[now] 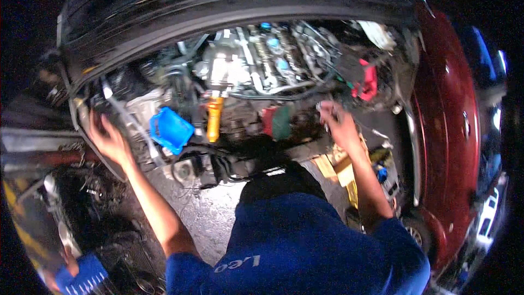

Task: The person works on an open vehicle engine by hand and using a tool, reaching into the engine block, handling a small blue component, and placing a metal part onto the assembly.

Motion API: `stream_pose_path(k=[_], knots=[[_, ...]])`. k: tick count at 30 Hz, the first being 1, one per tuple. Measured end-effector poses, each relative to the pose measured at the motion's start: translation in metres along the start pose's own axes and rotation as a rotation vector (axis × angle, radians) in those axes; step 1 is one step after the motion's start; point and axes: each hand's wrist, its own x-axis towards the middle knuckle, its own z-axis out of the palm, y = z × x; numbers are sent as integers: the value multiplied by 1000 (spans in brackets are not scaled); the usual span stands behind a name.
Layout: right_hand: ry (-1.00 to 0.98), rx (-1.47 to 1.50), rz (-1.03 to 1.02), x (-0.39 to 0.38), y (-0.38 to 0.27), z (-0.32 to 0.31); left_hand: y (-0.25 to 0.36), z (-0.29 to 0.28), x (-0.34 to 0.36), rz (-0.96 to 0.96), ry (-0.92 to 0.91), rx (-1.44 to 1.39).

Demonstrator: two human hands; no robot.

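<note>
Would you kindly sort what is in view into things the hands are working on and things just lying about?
In hand:
- left hand on the car's front edge
- right hand among the hoses
- engine

Lying about:
- blue tub
- yellow part
- red cover
- blue comb-like piece

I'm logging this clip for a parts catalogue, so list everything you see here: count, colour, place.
Car body: one, dark red, right side.
Raised hood: one, black, across the top.
Engine: one, silver-grey, centre of the open bay.
Blue container: one, blue, left of centre in the bay.
Yellow cap piece: one, orange-yellow, just right of the blue container.
Red cover: one, red, right of the engine.
Blue ribbed item: one, blue, bottom left corner.
Blue shirt: one, blue, bottom centre.
Left hand: resting on the bay's left edge, fingers spread.
Right hand: reaching into the bay; its grip is too blurred to judge.
</note>
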Motion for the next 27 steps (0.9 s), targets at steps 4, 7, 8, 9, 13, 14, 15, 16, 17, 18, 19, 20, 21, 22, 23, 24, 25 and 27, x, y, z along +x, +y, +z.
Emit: stream_pose_path(k=[4, 7, 8, 9, 13, 14, 15, 16, 17, 18, 19, 20, 21, 22, 23, 24, 25, 27], knots=[[146, -158, -34, 50, -1, -59, -30, -24, -184, -398, -245, 8], [156, -252, -232, 86, 18, -77, -30, -48, -321, -593, -554, 114], [99, -319, -372, 105, 15, -68, -50, -78, -378, -544, -619, 246], [96, -413, -411, 114, 36, -69, -26, -82, -410, -649, -817, 36], [-171, -420, -318, 152, 14, -21, 15, -184, -562, -1090, -1202, -149], [-183, -466, -320, 157, 27, -25, 35, -192, -568, -1183, -1309, -111], [-186, -462, -319, 161, 34, -25, 52, -205, -574, -1325, -1359, -70], [-207, -445, -339, 166, 38, -25, 67, -216, -578, -1447, -1349, -44], [-235, -430, -370, 169, 38, -22, 81, -226, -583, -1559, -1304, -29], [-250, -395, -442, 170, 36, -19, 93, -237, -587, -1664, -1244, -15], [-264, -391, -452, 173, 36, -15, 101, -243, -590, -1741, -1178, -9], [-288, -391, -425, 176, 38, -10, 107, -246, -593, -1809, -1114, -7], [-315, -389, -403, 177, 37, -4, 113, -249, -594, -1862, -1049, -15], [-359, -423, -374, 178, 34, -1, 117, -248, -596, -1896, -994, -27], [-372, -419, -383, 179, 37, 5, 119, -246, -596, -1910, -947, -47], [-368, -475, -389, 180, 41, 13, 121, -241, -593, -1908, -904, -81], [-363, -530, -395, 182, 45, 20, 122, -235, -590, -1884, -860, -136], [-370, -580, -334, 183, 53, 24, 119, -214, -567, -1795, -817, -304]])
